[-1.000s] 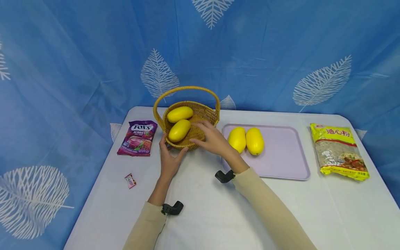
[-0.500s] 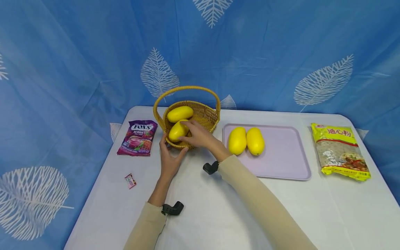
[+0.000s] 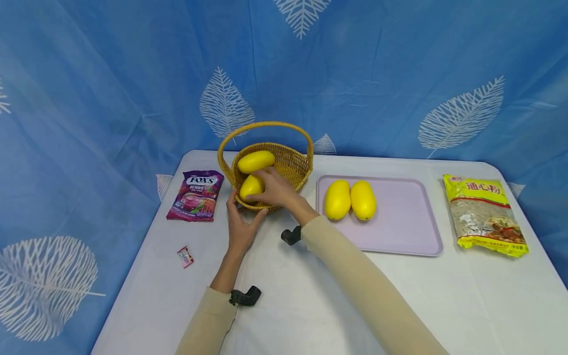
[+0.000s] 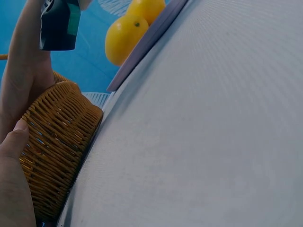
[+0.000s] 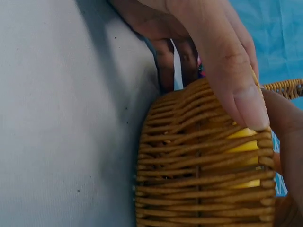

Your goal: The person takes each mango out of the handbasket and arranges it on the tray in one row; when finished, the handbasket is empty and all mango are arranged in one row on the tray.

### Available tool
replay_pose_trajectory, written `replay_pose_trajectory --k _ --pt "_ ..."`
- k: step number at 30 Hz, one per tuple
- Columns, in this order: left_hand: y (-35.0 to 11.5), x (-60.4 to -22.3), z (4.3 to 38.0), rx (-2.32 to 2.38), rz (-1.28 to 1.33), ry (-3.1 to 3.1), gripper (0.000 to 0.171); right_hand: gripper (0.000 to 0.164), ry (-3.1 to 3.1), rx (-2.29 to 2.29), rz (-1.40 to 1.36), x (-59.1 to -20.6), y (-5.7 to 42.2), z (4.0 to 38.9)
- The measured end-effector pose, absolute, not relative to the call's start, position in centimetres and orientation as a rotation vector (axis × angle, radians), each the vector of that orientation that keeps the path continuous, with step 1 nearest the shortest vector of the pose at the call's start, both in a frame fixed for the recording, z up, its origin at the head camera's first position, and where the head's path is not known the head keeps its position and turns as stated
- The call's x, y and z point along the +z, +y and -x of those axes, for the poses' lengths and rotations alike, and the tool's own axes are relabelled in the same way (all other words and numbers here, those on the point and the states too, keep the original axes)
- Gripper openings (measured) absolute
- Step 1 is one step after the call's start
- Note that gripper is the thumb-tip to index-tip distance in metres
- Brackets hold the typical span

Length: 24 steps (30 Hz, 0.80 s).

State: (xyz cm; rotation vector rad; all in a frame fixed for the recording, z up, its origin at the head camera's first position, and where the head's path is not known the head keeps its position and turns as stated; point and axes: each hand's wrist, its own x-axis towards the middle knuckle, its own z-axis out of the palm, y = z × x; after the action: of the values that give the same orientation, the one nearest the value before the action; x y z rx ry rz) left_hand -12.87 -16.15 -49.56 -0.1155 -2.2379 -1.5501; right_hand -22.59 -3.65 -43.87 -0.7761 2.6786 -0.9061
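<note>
A wicker basket with a tall handle stands at the back of the table. In it lie two oval yellow mangoes: the far one rests against the back left side, and the near one is partly covered by my right hand. The right fingers and thumb curl round that near mango. My left hand grips the basket's near left side; in the right wrist view its thumb presses on the rim, with other fingers behind the wicker. Yellow shows through the weave.
A lilac tray to the right of the basket bears two more yellow mangoes. Far right lies a pasta bag. On the left are a purple candy bag and a small wrapped candy. A blue leaf-print cloth hangs behind.
My right hand has moved left inside the basket, from beside the near mango to over it, and its fingers have closed round it. The left hand and basket have stayed put.
</note>
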Motion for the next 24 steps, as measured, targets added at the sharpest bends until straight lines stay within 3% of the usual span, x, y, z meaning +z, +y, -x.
replay_pose_trajectory --k 24 --pt "-15.9 -48.2 12.4 -1.562 0.101 -2.251 0.087 0.072 2.663 -0.968 0.872 -43.7 -2.7 22.9"
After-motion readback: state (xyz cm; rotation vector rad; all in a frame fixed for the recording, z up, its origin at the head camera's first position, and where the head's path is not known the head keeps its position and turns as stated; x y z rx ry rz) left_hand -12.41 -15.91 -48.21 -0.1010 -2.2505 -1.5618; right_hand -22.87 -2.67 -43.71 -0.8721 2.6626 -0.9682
